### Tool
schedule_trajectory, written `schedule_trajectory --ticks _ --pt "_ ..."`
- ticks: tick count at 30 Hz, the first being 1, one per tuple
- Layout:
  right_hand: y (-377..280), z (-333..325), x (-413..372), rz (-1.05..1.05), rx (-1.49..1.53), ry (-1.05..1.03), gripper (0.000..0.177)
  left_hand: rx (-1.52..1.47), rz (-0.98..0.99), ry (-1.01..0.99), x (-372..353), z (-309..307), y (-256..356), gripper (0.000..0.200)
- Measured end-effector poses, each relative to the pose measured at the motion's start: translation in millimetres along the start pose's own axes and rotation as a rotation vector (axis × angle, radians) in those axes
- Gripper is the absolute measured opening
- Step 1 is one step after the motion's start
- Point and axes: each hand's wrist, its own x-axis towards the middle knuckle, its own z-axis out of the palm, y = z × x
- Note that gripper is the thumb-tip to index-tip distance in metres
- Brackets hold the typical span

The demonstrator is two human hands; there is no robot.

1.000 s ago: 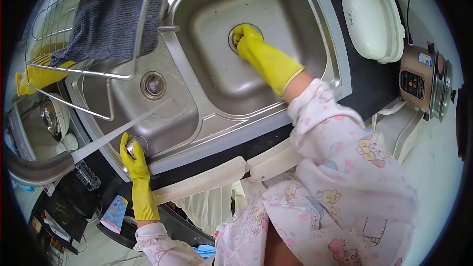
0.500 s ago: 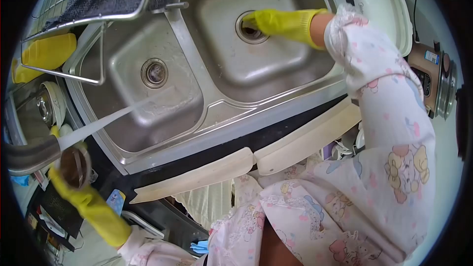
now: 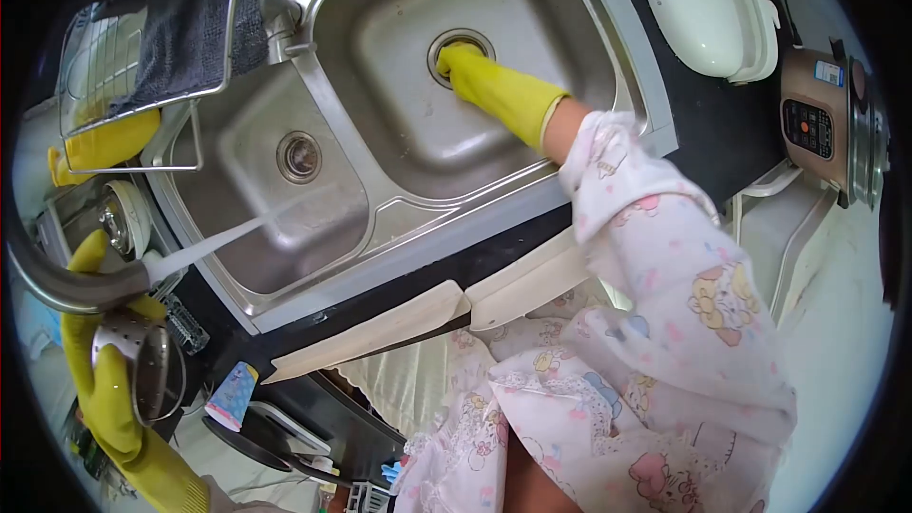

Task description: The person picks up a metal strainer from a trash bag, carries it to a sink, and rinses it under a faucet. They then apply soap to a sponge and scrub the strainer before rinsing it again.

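My left hand [image 3: 106, 404], in a yellow rubber glove, is closed around a perforated metal sink strainer [image 3: 147, 366] at the left, below the faucet [image 3: 81, 287]. The strainer is tilted, its round opening facing right. My right hand [image 3: 472, 79], gloved the same way, reaches into the right basin [image 3: 532, 28]. Its bunched fingers dip into the drain hole [image 3: 461, 38], so the fingertips and anything in them are hidden. Water streams from the faucet into the left basin [image 3: 328, 147], which has its own drain [image 3: 299, 158].
A wire rack [image 3: 214, 104] with a dark grey cloth [image 3: 199, 28] overhangs the left basin. Behind it lies a yellow container [image 3: 114, 147]. A white lidded dish [image 3: 703, 5] and a brown cooker [image 3: 815, 114] stand at the right. Cream edging strips [image 3: 370, 332] run along the counter front.
The view has shifted. My left hand now shows more fully around the strainer, with its fingers behind the faucet. My right hand reaches further into the drain, and its forearm is angled more steeply.
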Motion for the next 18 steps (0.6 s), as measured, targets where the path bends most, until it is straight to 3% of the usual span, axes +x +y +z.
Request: schedule_trajectory --ticks 2,4,6,9,11,14,16,18 --pt "4.1 7.2 3.2 -0.023 0.081 0.007 0.014 -0.021 0.013 0.128 -2.6 26.9 10.0 0.066" --pt "1.9 -0.8 3.2 -0.072 -0.109 0.016 0.013 -0.051 -0.061 0.000 -1.7 34.8 19.4 0.070" --pt "5.0 -19.8 9.8 -0.163 -0.543 0.027 0.013 -0.089 -0.004 0.047 2.1 56.2 30.6 0.078" --pt "6.9 -65.2 32.6 -0.289 -1.222 -0.129 0.013 -0.126 -0.070 0.047 8.2 89.0 59.8 0.096" --pt "6.3 -85.0 43.6 -0.377 -1.463 -0.265 0.013 -0.087 -0.031 0.042 14.0 101.1 72.5 0.086" --pt "-0.4 -99.2 52.2 -0.542 -1.634 -0.375 0.014 -0.062 0.027 0.158 13.4 123.9 86.3 0.072" --pt "-10.9 -98.2 64.3 -0.701 -1.630 -0.423 0.014 -0.235 -0.195 0.434 18.2 136.2 98.1 0.069" --pt "-9.7 -95.3 70.3 -0.965 -1.559 -0.430 0.015 -0.377 -0.166 0.364 28.0 134.6 93.9 0.066"
